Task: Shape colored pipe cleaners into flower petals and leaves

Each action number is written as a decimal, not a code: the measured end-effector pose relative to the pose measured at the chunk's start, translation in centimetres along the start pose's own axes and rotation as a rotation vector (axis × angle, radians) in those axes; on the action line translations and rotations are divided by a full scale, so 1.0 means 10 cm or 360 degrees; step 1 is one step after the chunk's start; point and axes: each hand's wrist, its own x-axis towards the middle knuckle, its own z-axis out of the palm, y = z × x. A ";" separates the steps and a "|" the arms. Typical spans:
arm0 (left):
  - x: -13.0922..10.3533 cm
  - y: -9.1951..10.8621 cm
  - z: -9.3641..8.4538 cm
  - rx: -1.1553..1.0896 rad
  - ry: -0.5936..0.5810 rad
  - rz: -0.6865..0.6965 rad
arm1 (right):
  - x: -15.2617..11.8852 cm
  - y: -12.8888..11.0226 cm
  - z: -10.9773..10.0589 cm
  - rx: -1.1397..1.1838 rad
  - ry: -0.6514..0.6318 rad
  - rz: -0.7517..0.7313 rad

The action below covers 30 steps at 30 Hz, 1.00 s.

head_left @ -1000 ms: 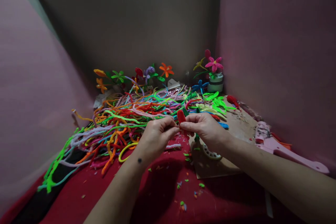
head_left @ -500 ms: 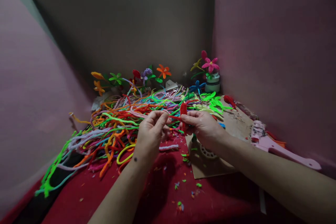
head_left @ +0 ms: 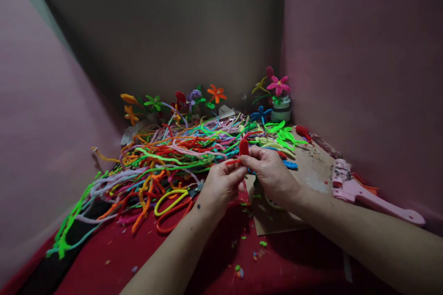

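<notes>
A red pipe cleaner (head_left: 244, 147), its upper part bent into a flat petal-like loop, is held between both hands above the red cloth. My right hand (head_left: 275, 170) pinches it at the base of the loop. Close beside it, my left hand (head_left: 226, 182) is closed on the thin red end that sticks out to the left. The fingertips of the two hands nearly touch, and they hide part of the pipe cleaner. Scissors (head_left: 173, 203) with one yellow and one red handle loop lie just left of my left hand.
A heap of many-coloured pipe cleaners (head_left: 166, 156) spreads to the left. Fuzzy flowers (head_left: 217, 93) stand along the back wall. Bright green leaf shapes (head_left: 285, 133) and a cardboard sheet (head_left: 311, 170) lie to the right, beside a pink glue gun (head_left: 367, 198). Fibre scraps dot the red cloth (head_left: 207, 258).
My left hand has moved right and slightly down, up against my right hand. The scissors have come into fuller view. The red loop now sits slightly lower behind my right fingers.
</notes>
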 end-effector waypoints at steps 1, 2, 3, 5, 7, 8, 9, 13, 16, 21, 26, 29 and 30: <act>0.00 -0.01 0.02 0.0051 0.0005 0.0027 | 0.01 0.00 0.00 0.0006 0.0000 0.0008; 0.01 -0.02 0.03 0.0108 0.0004 0.0061 | 0.01 0.00 0.00 0.0018 -0.0001 0.0025; 0.01 -0.03 0.04 0.0171 0.0004 0.0108 | 0.02 0.00 0.00 0.0038 -0.0001 0.0047; 0.02 -0.05 0.02 0.0391 -0.0004 0.0205 | 0.04 -0.01 0.00 0.0079 0.0013 0.0081; 0.01 -0.04 -0.04 0.0737 -0.0048 0.0275 | 0.07 -0.02 -0.02 0.0092 0.0042 0.0083; 0.01 -0.02 -0.08 0.0914 -0.0055 0.0301 | 0.08 -0.02 -0.04 0.0087 0.0053 0.0078; 0.00 0.01 -0.12 0.1054 -0.0037 0.0333 | 0.10 -0.02 -0.05 0.0081 0.0055 0.0075; -0.07 0.20 -0.19 0.0898 0.0088 0.0480 | 0.13 -0.02 -0.09 0.0087 -0.0027 0.0114; -0.11 0.30 -0.18 0.0689 -0.0010 0.0463 | 0.12 -0.04 -0.08 0.0078 -0.0090 0.0100; -0.06 0.26 -0.22 0.0550 0.0225 0.0496 | 0.05 -0.08 -0.04 -0.0041 -0.0263 0.0146; -0.01 0.18 -0.27 0.0298 0.0111 0.0452 | 0.00 -0.08 -0.02 -0.0004 -0.0414 0.0249; -0.01 0.18 -0.27 0.0254 0.0175 0.0473 | 0.00 -0.08 -0.02 -0.0012 -0.0439 0.0294; -0.01 0.18 -0.28 0.0251 0.0174 0.0472 | 0.00 -0.09 -0.02 -0.0011 -0.0430 0.0308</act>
